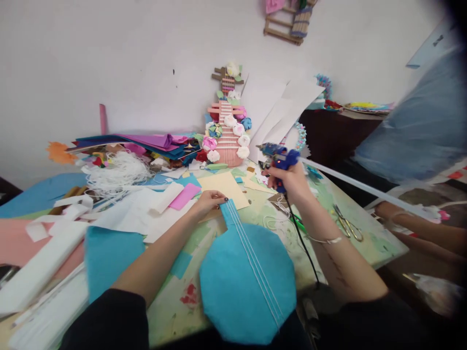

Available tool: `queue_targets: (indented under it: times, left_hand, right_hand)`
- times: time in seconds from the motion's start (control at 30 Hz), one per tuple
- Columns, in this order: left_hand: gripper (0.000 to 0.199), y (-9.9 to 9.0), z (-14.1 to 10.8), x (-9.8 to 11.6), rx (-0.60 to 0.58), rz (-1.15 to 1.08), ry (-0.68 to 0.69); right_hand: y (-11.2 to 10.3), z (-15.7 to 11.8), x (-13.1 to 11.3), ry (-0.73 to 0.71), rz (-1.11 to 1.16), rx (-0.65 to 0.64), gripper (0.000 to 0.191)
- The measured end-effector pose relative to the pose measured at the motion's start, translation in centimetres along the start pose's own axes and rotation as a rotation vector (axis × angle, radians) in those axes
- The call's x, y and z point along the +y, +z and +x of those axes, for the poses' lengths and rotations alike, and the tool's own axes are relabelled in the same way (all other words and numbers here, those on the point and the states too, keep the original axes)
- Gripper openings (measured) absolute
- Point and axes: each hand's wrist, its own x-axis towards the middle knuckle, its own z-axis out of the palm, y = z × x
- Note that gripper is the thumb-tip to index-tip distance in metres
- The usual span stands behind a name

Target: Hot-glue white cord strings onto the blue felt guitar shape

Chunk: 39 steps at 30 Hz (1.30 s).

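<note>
A blue paper-covered instrument shape point(237, 277) with a round body and short neck lies at the table's front edge, white strings running along it. My left hand point(209, 203) pinches the top end of its neck, fingers closed. My right hand point(288, 180) is wrapped round a blue glue gun point(282, 158), held above the table to the right of the neck. The gun's nozzle points left, and its black cord hangs down past the table edge.
Gold scissors point(348, 224) lie at the right. A flower-covered paper instrument point(229, 141) leans on the wall. White string point(115, 172), coloured paper point(146, 143) and white sheets point(127, 211) fill the left. Another person's arm point(423, 231) shows at far right.
</note>
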Motion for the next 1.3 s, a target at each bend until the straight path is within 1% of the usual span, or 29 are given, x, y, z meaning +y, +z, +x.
queue_targets:
  times: [0.07,0.17,0.27,0.37,0.47,0.57,0.73,0.93,1.03,1.13,1.23,1.3]
  left_hand:
    - [0.039,0.1,0.0,0.2,0.002,-0.029,-0.027]
    - [0.039,0.2,0.1,0.8,0.015,-0.068,-0.074]
    - [0.038,0.3,0.1,1.5,0.033,-0.104,-0.118]
    - [0.038,0.3,-0.2,1.9,0.023,-0.130,-0.135]
    - [0.040,0.4,-0.4,2.0,0.035,-0.162,-0.153]
    - [0.042,0.6,-0.5,1.9,0.056,-0.212,-0.159]
    - [0.044,1.3,-0.6,1.9,0.092,-0.313,-0.158]
    - [0.041,2.3,-1.0,1.9,0.161,-0.365,-0.147]
    - [0.041,2.5,-1.5,2.0,0.172,-0.329,-0.067]
    - [0.035,2.6,-1.8,2.3,0.136,-0.240,0.001]
    - [0.025,2.8,-2.1,2.6,0.092,-0.150,0.022]
    - [0.022,2.9,-2.3,2.8,0.080,-0.124,0.027]
  right_hand:
    - [1.7,1.9,2.6,0.148,0.010,-0.026,0.009]
    - [3.8,2.7,6.8,0.254,0.025,-0.061,0.012]
    - [5.2,1.8,10.2,0.317,0.063,-0.116,0.019]
    - [5.7,0.4,11.7,0.358,0.110,-0.186,0.028]
    - [5.8,-0.6,11.9,0.385,0.171,-0.271,0.037]
    - [5.7,-1.0,11.6,0.382,0.217,-0.313,0.038]
    - [5.7,-1.1,11.1,0.371,0.204,-0.319,0.036]
    - [5.5,-1.4,10.4,0.397,0.151,-0.257,0.036]
    - [5.3,-1.3,10.8,0.368,0.096,-0.238,0.038]
    - [5.2,-1.2,11.2,0.360,0.052,-0.235,0.039]
    - [5.2,-1.3,11.4,0.354,0.032,-0.206,0.040]
    - [5.2,-1.3,11.4,0.343,0.028,-0.186,0.040]
